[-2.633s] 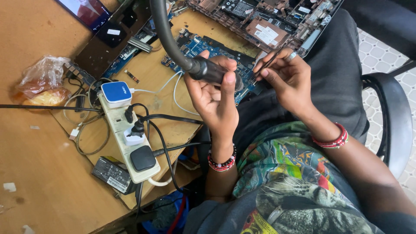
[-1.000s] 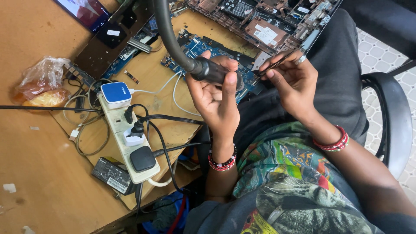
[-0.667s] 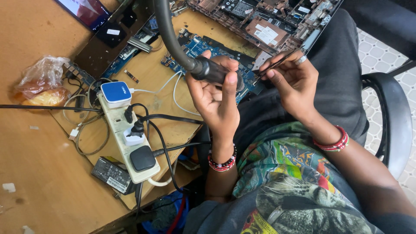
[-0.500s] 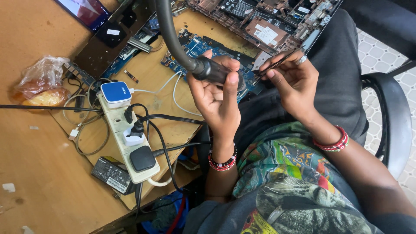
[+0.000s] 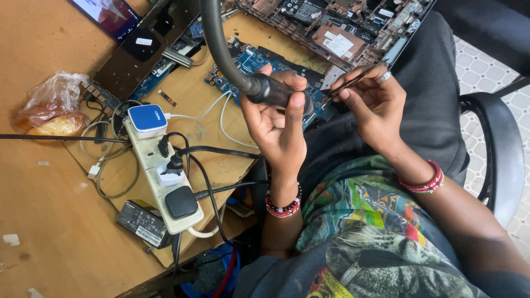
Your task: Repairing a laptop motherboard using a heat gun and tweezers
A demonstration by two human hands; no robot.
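Black handpiece (image 5: 276,91) hides tweezers' (image 5: 353,81) tip.

Black hose-fed tool (image 5: 276,91) level beside thin tweezers (image 5: 356,80).

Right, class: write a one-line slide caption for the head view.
Left hand grips black hose-fed handpiece; right hand holds thin tweezers above blue circuit board.

A lit screen (image 5: 105,14) is seen top left; a crumpled clear plastic bag (image 5: 49,107) lies below it.
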